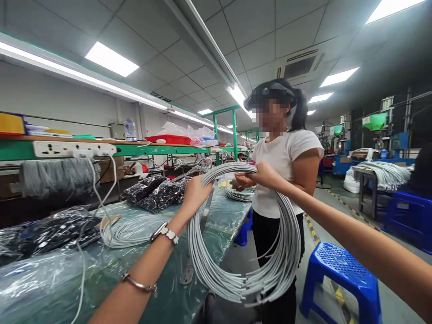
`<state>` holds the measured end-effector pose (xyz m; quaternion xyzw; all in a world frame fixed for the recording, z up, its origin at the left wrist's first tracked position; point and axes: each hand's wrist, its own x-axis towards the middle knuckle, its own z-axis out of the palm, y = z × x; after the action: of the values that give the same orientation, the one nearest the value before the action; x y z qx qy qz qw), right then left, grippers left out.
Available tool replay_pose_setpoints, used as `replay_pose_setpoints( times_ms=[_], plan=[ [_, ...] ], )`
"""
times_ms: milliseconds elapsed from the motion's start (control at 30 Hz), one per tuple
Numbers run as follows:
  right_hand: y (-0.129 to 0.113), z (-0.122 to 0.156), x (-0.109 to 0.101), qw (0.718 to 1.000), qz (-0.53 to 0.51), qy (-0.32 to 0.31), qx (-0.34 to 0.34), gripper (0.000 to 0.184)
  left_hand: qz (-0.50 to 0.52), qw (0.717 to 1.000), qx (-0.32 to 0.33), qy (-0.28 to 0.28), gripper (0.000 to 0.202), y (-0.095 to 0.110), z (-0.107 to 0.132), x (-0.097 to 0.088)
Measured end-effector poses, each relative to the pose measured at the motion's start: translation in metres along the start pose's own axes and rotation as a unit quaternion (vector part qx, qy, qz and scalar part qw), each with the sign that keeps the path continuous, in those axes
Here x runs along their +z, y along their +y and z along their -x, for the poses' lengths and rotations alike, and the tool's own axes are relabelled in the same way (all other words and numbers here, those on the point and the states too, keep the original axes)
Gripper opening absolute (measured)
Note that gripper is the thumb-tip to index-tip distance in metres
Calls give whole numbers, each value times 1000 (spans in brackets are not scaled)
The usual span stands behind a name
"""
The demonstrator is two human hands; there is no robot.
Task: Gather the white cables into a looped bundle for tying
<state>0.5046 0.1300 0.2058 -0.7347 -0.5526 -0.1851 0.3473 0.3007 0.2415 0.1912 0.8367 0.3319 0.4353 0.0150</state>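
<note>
Long bench under clear plastic sheet, running away on the left; black bagged parts mid-bench, 1 flat grey coil near the front edge. Co-worker in white shirt standing at the far right corner, hands on another small coil there. Blue stool on the floor right. Large grey cable coil held up off the bench edge, hanging free, probably to keep loops together. Left hand fingers curled tight round the coil's top-left strands; right hand clasping the top, fingers closed.
</note>
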Motion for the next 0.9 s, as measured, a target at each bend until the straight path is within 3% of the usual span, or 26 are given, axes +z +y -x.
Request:
replay_pose_setpoints(
  times_ms=[133,233,367,900],
  plan=[
    [5,6,-1,999,29,10,34,30,-6,999,20,-47,16,9,-4,11],
    [9,6,-2,998,44,15,51,31,-2,998,24,-52,9,14,-5,17],
    [21,10,-2,996,62,7,65,29,1,999,19,-40,23,23,-3,27],
    [78,59,9,986,121,-24,108,25,-52,989,31,-136,31,51,12,91]
  ],
)
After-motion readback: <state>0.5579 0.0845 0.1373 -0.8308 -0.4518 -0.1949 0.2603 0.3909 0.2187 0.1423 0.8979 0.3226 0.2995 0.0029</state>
